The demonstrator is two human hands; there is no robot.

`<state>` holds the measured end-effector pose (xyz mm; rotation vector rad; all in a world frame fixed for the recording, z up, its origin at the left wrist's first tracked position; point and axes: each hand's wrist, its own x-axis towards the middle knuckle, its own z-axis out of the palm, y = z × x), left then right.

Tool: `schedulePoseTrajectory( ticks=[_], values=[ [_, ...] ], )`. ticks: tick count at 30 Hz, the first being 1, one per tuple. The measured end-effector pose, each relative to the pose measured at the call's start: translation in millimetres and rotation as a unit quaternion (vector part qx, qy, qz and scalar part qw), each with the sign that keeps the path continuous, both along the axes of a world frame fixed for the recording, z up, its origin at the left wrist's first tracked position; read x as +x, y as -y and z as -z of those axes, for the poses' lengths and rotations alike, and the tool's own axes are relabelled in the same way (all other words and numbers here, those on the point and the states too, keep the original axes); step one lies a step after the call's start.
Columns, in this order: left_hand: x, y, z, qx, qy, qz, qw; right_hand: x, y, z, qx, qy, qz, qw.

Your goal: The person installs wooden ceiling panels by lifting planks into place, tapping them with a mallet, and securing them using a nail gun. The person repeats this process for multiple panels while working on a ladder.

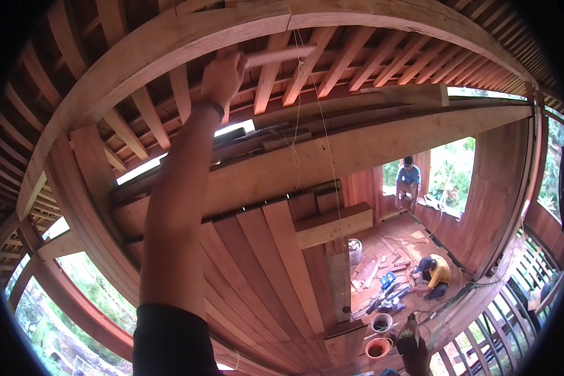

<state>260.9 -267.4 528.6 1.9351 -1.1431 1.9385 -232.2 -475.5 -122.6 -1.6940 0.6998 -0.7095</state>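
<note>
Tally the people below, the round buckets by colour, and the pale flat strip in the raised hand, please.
Pale flat strip in the raised left hand: 1
People below, one in a blue shirt, one in a yellow shirt: 2
White round buckets, one farther, one nearer: 2
Orange round bucket: 1
Total in sight: 6

Daylight streaming in from outside, glaring foliage (460,156) beyond the window opening, dim rafters (41,75) at upper left, reddish cast across the timber, roof beam (169,50) bowed by fisheye distortion, black vignetted rim, distant scrap wood (370,269) apparently soft.
</note>
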Motion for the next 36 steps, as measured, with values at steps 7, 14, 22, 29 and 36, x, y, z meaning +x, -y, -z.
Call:
schedulePoseTrajectory(
  ticks=[7,14,22,29,36],
  values=[
    [-29.0,-3.8,-76.6,-0.022,0.141,-0.076,0.987,53.2,28.8,-59.2,-0.165,-0.102,-0.047,0.980],
    [-33.2,18.4,-85.5,-0.021,0.065,-0.111,0.991,75.9,69.0,-110.6,-0.309,0.060,-0.068,0.947],
    [-19.5,17.0,-87.1,-0.012,0.096,-0.061,0.993,106.9,78.1,-270.5,-0.439,0.068,-0.125,0.887],
    [-27.3,16.9,-78.4,-0.023,0.047,-0.047,0.998,141.4,113.3,-340.3,-0.661,0.038,0.030,0.749],
    [-31.6,16.1,-82.7,-0.034,0.065,-0.087,0.994,168.1,142.6,-415.4,-0.739,-0.049,0.159,0.653]
  ],
)
